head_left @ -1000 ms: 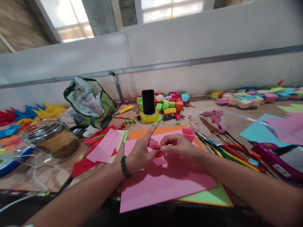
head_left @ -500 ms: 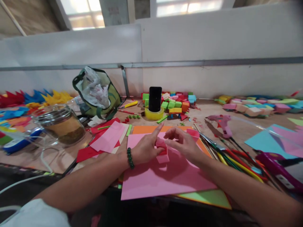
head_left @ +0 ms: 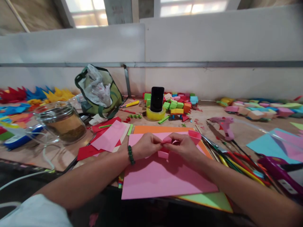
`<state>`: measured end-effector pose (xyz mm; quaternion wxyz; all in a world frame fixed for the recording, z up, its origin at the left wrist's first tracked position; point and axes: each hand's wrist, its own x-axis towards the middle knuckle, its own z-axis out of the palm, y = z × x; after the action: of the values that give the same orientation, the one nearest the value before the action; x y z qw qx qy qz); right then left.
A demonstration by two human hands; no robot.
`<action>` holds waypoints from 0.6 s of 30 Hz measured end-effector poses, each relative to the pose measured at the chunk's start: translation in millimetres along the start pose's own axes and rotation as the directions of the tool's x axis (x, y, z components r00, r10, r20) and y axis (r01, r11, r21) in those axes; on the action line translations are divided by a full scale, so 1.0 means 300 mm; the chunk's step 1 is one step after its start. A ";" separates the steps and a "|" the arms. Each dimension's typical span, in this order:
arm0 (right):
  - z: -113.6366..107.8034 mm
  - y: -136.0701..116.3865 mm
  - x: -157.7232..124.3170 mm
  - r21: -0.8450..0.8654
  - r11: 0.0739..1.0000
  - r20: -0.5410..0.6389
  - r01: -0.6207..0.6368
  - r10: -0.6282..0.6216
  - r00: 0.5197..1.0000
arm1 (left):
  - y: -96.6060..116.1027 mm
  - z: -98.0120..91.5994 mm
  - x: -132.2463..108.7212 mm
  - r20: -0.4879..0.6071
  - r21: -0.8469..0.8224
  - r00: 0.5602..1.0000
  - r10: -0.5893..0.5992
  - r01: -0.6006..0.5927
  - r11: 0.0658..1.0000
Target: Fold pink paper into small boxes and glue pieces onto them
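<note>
One folded pink paper piece (head_left: 163,154) is pinched in the grip of the left hand (head_left: 147,145) and right hand (head_left: 185,146), above a pink sheet (head_left: 165,183). Farther right, a glue gun (head_left: 226,126) lies on the table (head_left: 202,115).

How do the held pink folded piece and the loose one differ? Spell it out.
The held piece is pinched in the fingers; the loose piece lies ungripped. The held piece is partly covered; the loose piece shows its open inside. Both are pink and folded.
</note>
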<state>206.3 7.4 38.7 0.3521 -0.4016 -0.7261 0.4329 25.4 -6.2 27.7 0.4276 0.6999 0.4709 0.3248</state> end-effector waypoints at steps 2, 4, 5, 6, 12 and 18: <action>0.000 0.002 -0.001 0.027 0.997 -0.007 0.076 -0.076 0.997 | -0.001 0.005 -0.005 -0.001 0.019 1.000 0.010 -0.010 1.000; -0.008 0.008 0.005 0.144 0.985 0.033 0.090 -0.096 0.995 | -0.003 0.009 -0.007 -0.009 0.028 1.000 0.020 -0.020 0.999; -0.014 0.014 0.011 0.232 0.971 0.049 0.050 -0.063 0.997 | -0.003 0.010 -0.008 -0.014 0.034 0.999 0.030 -0.029 0.999; -0.020 0.022 0.019 0.315 0.949 0.052 -0.017 0.001 0.999 | -0.002 0.011 -0.009 -0.016 0.046 0.999 0.040 -0.039 0.998; -0.039 0.070 0.052 0.340 0.864 0.165 -0.371 0.334 0.928 | 0.002 0.014 -0.014 -0.020 0.136 0.995 0.098 -0.094 0.986; -0.048 0.060 0.051 0.072 0.964 0.187 -0.258 0.241 0.952 | -0.018 0.018 -0.006 -0.060 0.209 0.991 0.118 -0.103 0.972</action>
<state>217.1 31.4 30.2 0.2478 -0.4330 -0.6764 0.5418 27.4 -8.4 20.5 0.3168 0.7534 0.4774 0.3227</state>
